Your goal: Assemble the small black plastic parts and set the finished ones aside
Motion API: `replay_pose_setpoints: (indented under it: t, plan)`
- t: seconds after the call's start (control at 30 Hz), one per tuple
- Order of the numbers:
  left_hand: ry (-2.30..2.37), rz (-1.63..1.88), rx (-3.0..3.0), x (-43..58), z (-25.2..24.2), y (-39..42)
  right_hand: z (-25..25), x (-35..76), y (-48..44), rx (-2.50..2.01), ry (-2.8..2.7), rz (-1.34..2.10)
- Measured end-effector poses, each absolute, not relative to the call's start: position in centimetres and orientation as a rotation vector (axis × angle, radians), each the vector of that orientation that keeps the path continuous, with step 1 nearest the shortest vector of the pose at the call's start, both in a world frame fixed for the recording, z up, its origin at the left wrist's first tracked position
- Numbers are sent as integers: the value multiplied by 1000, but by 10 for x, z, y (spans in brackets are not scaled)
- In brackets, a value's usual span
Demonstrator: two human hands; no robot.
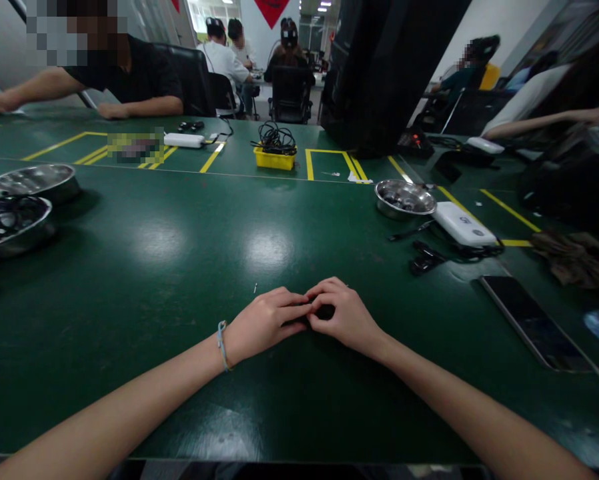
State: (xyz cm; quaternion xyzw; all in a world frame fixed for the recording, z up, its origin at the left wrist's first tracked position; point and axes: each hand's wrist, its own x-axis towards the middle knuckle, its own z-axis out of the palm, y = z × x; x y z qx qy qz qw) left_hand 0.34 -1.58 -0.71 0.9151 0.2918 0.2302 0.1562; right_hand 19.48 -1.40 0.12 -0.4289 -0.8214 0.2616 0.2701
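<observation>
A small dark part (324, 311) is clamped by left hand (264, 322) and right hand (342, 315); wrists are best rested on the counter (179, 267).

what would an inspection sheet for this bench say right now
surface: green table, yellow tape lines, glare patches
job's things: small dark part between the fingertips; tiny pale pin lying just beyond it
clutter: steel bowl, white power bank, phone to the right; two steel bowls at far left
grippers: left hand and right hand rest on the table, fingertips meeting; grip unclear
cables: black cable by the power bank; coiled cables in yellow tray
surroundings: person in black shirt across the table, others seated behind; black pillar
</observation>
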Motion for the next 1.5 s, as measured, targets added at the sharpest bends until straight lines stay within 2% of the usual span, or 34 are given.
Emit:
replay_pose_setpoints:
  t: [0.17,0.27,0.43,0.67,0.93,1.0,1.07,1.17,1.27,1.37,1.5]
  plan:
    - [827,625,2654,4,-7,-17,28,204,6,-1099,-2272,815]
    - [812,620,2680,6,-8,-18,36,189,23,-1047,-2330,705]
    - [724,604,2736,7,-8,-22,22,141,56,-750,-2687,479]
    - [646,575,2793,7,-7,-23,21,108,86,-357,-3043,404]
    - [625,613,2803,6,-9,-22,39,93,68,-695,-3257,-49]
    - [627,602,2809,7,-8,-23,37,105,69,-859,-3191,57]
    - [633,590,2810,6,-7,-23,35,123,71,-1000,-3032,305]
    - [669,599,2794,5,-8,-23,29,158,64,-1103,-2648,730]
    - [749,609,2753,4,-10,-21,22,187,45,-1216,-2221,957]
    - [831,626,2699,3,-11,-19,13,203,19,-1282,-2020,979]
    - [885,653,2656,5,-11,-17,4,207,-8,-1324,-2036,829]
